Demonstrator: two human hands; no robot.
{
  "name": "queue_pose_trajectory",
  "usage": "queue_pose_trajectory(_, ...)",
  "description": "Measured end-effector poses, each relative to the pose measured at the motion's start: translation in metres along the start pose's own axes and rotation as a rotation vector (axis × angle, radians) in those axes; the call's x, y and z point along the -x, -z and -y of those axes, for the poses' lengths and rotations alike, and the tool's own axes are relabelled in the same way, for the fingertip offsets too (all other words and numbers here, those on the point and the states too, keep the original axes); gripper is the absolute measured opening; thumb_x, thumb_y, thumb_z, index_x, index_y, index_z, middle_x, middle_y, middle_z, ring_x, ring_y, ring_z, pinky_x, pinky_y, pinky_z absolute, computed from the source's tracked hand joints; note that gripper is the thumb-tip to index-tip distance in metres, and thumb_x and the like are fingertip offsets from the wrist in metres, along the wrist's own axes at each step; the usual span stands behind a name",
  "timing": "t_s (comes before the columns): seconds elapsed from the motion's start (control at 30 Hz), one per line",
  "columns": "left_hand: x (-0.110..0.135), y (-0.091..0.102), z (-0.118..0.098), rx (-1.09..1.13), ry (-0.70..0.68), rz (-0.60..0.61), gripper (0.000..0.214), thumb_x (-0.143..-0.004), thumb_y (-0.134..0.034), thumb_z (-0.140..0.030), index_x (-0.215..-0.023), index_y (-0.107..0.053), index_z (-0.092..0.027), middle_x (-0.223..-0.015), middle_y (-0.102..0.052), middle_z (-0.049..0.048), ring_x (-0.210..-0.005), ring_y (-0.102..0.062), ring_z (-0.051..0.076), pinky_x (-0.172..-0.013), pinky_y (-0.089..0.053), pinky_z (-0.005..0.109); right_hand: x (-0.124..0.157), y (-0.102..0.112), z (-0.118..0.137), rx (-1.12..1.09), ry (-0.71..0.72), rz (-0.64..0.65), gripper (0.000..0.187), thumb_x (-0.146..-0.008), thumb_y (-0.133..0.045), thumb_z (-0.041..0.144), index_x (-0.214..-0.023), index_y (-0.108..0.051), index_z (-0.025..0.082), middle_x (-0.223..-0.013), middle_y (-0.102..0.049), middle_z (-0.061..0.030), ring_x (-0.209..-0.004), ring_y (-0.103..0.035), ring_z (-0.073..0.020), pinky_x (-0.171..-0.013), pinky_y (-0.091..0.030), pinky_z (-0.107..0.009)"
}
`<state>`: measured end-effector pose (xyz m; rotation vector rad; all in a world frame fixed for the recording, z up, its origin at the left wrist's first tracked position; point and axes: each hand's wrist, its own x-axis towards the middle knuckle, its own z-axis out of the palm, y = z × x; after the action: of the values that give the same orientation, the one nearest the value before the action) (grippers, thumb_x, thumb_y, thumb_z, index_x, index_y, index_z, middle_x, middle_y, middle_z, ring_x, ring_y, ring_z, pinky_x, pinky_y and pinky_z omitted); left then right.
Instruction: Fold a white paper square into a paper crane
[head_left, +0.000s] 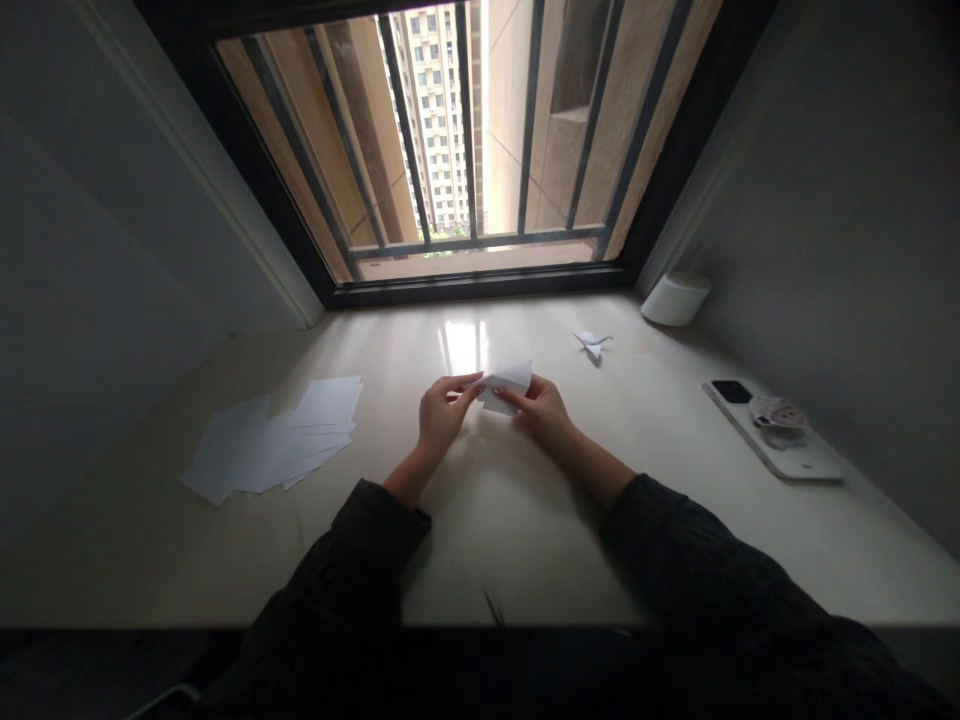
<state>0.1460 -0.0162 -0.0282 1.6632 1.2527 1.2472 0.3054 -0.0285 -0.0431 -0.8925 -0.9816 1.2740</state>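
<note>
A small folded white paper [508,384] is held just above the pale tabletop [495,510] in the middle of the view. My left hand [442,412] pinches its left edge with curled fingers. My right hand [541,410] grips its right and lower side, fingers closed on it. Both forearms wear dark sleeves.
A loose pile of white sheets [274,440] lies to the left. A small folded paper figure [592,342] sits further back on the right. A white phone with a sticker grip [776,428] lies at the right, a white round container [675,298] in the corner by the barred window.
</note>
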Motion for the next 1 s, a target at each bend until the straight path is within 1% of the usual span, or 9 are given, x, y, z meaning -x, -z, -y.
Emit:
queue_pose_trajectory(0.07, -0.001, 0.000, 0.000, -0.039, -0.030, 0.007, 0.033, -0.075, -0.066, -0.047, -0.100, -0.072, -0.026, -0.094, -0.066, 0.0067, -0.085, -0.061, 0.017, -0.072, -0.049, 0.028, -0.001, 0.001, -0.003, 0.018, 0.004, 0.000, 0.033, -0.057, -0.082, 0.034, -0.085, -0.073, 0.018, -0.085, -0.074, -0.0053, -0.079, -0.069, -0.0232, -0.079, -0.052, -0.038)
queue_pose_trajectory(0.17, 0.000, -0.001, 0.000, -0.148, -0.133, -0.020, 0.034, -0.068, -0.073, -0.046, -0.097, -0.073, -0.028, -0.100, -0.062, 0.0069, -0.094, -0.059, 0.020, -0.083, -0.048, 0.033, -0.002, 0.004, -0.005, 0.003, 0.033, -0.019, 0.031, -0.057, -0.082, 0.032, -0.084, -0.073, 0.019, -0.082, -0.074, -0.0046, -0.078, -0.069, -0.0225, -0.078, -0.052, -0.037)
queue_pose_trajectory(0.23, 0.002, -0.002, -0.001, -0.207, -0.205, -0.036, 0.036, -0.062, -0.078, -0.044, -0.094, -0.074, -0.028, -0.104, -0.062, 0.0072, -0.100, -0.058, 0.022, -0.090, -0.046, 0.036, -0.002, 0.004, -0.006, -0.016, 0.035, -0.047, 0.030, -0.056, -0.083, 0.031, -0.082, -0.073, 0.019, -0.081, -0.074, -0.0045, -0.076, -0.069, -0.0220, -0.075, -0.053, -0.036)
queue_pose_trajectory(0.3, 0.005, -0.003, -0.002, -0.222, -0.233, -0.003, 0.034, -0.064, -0.077, -0.043, -0.094, -0.073, -0.027, -0.106, -0.065, 0.0068, -0.101, -0.060, 0.023, -0.092, -0.045, 0.038, -0.002, 0.003, -0.005, -0.015, 0.019, -0.070, 0.030, -0.055, -0.083, 0.031, -0.081, -0.073, 0.018, -0.079, -0.074, -0.0050, -0.073, -0.068, -0.0220, -0.072, -0.053, -0.036)
queue_pose_trajectory(0.47, 0.011, -0.006, -0.003, -0.152, -0.119, 0.062, 0.025, -0.077, -0.066, -0.042, -0.097, -0.073, -0.027, -0.095, -0.073, 0.0039, -0.093, -0.067, 0.024, -0.084, -0.050, 0.035, 0.000, -0.003, -0.003, -0.043, -0.002, -0.071, 0.032, -0.051, -0.085, 0.031, -0.078, -0.072, 0.017, -0.078, -0.074, -0.0049, -0.071, -0.068, -0.0211, -0.073, -0.053, -0.035)
queue_pose_trajectory(0.6, 0.010, -0.009, 0.001, 0.003, -0.058, 0.098, 0.027, -0.077, -0.066, -0.041, -0.096, -0.073, -0.024, -0.096, -0.073, 0.0046, -0.091, -0.068, 0.024, -0.082, -0.052, 0.034, 0.000, -0.005, 0.000, -0.023, -0.019, -0.095, 0.033, -0.049, -0.085, 0.033, -0.076, -0.072, 0.018, -0.076, -0.074, -0.0045, -0.070, -0.068, -0.0207, -0.071, -0.053, -0.034)
queue_pose_trajectory(0.7, 0.007, -0.010, 0.003, 0.072, -0.035, 0.096, 0.028, -0.076, -0.066, -0.041, -0.095, -0.073, -0.022, -0.097, -0.073, 0.0055, -0.091, -0.068, 0.024, -0.082, -0.052, 0.034, 0.001, -0.004, 0.002, 0.037, -0.016, -0.066, 0.031, -0.054, -0.083, 0.037, -0.077, -0.073, 0.018, -0.078, -0.074, -0.0049, -0.072, -0.068, -0.0214, -0.072, -0.052, -0.034)
queue_pose_trajectory(0.9, 0.007, -0.011, 0.003, 0.073, -0.028, 0.103, 0.027, -0.075, -0.068, -0.041, -0.093, -0.074, -0.021, -0.094, -0.073, 0.0061, -0.089, -0.068, 0.023, -0.082, -0.052, 0.034, -0.001, 0.000, 0.000, 0.079, 0.007, -0.038, 0.028, -0.056, -0.082, 0.036, -0.077, -0.074, 0.020, -0.077, -0.074, -0.0034, -0.073, -0.068, -0.0205, -0.073, -0.051, -0.033)
queue_pose_trajectory(1.0, 0.008, -0.012, 0.002, 0.069, -0.016, 0.090, 0.027, -0.074, -0.068, -0.042, -0.090, -0.074, -0.021, -0.092, -0.074, 0.0060, -0.087, -0.068, 0.023, -0.080, -0.052, 0.033, -0.002, 0.002, -0.004, 0.083, 0.021, -0.023, 0.032, -0.057, -0.081, 0.039, -0.081, -0.074, 0.019, -0.078, -0.074, -0.0046, -0.074, -0.067, -0.0211, -0.072, -0.051, -0.034)
